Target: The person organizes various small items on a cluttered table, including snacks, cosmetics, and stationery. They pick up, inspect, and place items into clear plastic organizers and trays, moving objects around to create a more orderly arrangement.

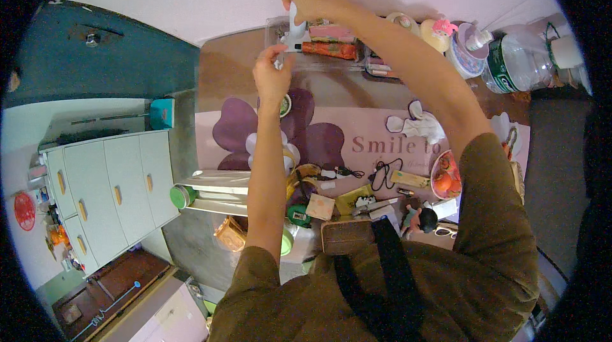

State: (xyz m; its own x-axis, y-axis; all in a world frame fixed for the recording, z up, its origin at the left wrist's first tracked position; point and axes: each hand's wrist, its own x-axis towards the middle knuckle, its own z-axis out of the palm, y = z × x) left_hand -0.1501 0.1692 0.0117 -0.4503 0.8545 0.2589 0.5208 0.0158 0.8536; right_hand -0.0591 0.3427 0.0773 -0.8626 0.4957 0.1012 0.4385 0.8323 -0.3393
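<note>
At the back of the table, my right hand (308, 0) grips a white, smooth, bottle-like item (297, 29) by its upper part, over the left end of a clear plastic box (325, 65). My left hand (272, 74) is at that box's front left corner, its fingertips close to the white item's lower end. Small white bits show between the left fingers; whether they are held is unclear. Inside the box lie an orange-red tube (330, 50) with a black cap and a pink packet (331, 32). My right forearm covers part of the box's right side.
Right of the box stand a dark-edged tray (382, 70), a yellow figure (434, 36) and a large clear water bottle (521, 62). Nearer me are a white cloth-like item (418, 124), a black cable (381, 174), a bowl of red-orange fruit (445, 177), a doll (417, 220) and small boxes (320, 206).
</note>
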